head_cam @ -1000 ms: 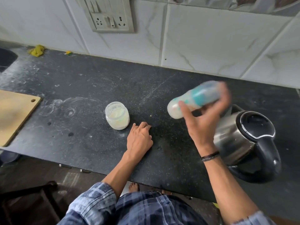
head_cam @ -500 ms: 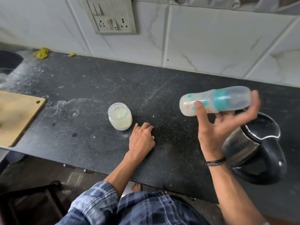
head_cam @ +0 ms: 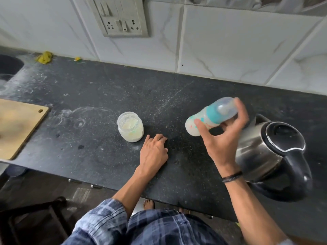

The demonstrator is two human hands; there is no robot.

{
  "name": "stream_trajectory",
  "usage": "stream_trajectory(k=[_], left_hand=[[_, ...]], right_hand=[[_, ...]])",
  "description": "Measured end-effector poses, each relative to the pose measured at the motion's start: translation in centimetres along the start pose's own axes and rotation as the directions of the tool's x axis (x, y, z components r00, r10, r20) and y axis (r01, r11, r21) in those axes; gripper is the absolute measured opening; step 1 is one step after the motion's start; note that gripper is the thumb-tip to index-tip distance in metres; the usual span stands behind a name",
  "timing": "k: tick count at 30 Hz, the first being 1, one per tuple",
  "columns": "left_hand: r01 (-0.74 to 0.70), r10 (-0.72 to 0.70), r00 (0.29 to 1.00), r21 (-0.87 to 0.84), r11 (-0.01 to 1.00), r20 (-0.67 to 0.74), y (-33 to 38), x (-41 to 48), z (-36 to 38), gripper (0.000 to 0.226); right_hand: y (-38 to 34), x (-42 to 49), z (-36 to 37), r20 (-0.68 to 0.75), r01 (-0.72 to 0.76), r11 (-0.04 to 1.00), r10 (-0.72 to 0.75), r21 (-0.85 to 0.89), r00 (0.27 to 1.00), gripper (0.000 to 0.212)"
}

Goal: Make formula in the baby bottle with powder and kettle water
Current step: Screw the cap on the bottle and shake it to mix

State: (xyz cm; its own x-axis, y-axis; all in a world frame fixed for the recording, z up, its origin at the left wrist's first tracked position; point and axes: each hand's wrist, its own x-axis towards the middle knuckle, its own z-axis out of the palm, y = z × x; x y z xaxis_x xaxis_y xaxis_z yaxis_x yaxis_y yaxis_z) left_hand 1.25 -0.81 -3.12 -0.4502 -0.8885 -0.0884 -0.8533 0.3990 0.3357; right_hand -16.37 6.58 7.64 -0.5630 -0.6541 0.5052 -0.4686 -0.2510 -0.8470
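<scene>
Left of centre, powder jar [head_cam: 130,129] standing on the desk [head_cam: 88,96], seemingly lidless. Just right of it, left hand [head_cam: 154,152] resting on the surface, fingers loose, holding nothing, unmoved over the last second. Further right, baby bottle [head_cam: 210,117], capped and milky, held above the desk by the right hand [head_cam: 224,138], fingers curled round it. Level half a second ago, now tipped cap-upward. Probably shaking to mix, near the end. Far right, kettle [head_cam: 269,156].
</scene>
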Motion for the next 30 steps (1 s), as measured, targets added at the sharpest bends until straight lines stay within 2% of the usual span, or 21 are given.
stream_trajectory(k=[3, 5, 8, 12, 25, 28, 30], left_hand=[[0.003, -0.003, 1.0, -0.006, 1.0, 0.004, 0.3, 0.0, 0.1, 0.05], [0.007, -0.007, 1.0, -0.005, 1.0, 0.007, 0.4, 0.1, 0.0, 0.05], [0.004, -0.004, 1.0, 0.002, 1.0, -0.001, 0.2, 0.1, 0.0, 0.05], [0.005, -0.005, 1.0, -0.006, 1.0, -0.007, 0.4, 0.0, 0.1, 0.049], [0.006, -0.006, 1.0, -0.01, 1.0, -0.011, 0.3, 0.1, 0.1, 0.049], [0.003, -0.003, 1.0, -0.002, 1.0, 0.002, 0.3, 0.1, 0.0, 0.049], [-0.002, 0.002, 1.0, -0.007, 1.0, 0.004, 0.3, 0.0, -0.1, 0.049]], right_hand=[[0.9, -0.5, -0.1, 0.034, -0.005, 0.998, 0.007, -0.058, 0.999, 0.094], [2.5, -0.8, 0.0, 0.151, -0.019, 0.975, 0.054, -0.223, 0.987, 0.094], [5.4, -2.1, -0.1, 0.321, 0.06, 0.912, 0.08, -0.405, 0.944, 0.091], [7.7, -3.7, -0.6, 0.356, 0.038, 0.861, 0.169, -0.507, 0.919, 0.094], [8.8, -4.2, -0.4, 0.276, -0.035, 0.881, 0.186, -0.472, 0.943, 0.101], [7.6, -2.9, -0.4, 0.306, -0.04, 0.881, 0.206, -0.471, 0.929, 0.099], [5.8, -1.4, -0.9, 0.283, -0.017, 0.894, 0.16, -0.448, 0.946, 0.097]])
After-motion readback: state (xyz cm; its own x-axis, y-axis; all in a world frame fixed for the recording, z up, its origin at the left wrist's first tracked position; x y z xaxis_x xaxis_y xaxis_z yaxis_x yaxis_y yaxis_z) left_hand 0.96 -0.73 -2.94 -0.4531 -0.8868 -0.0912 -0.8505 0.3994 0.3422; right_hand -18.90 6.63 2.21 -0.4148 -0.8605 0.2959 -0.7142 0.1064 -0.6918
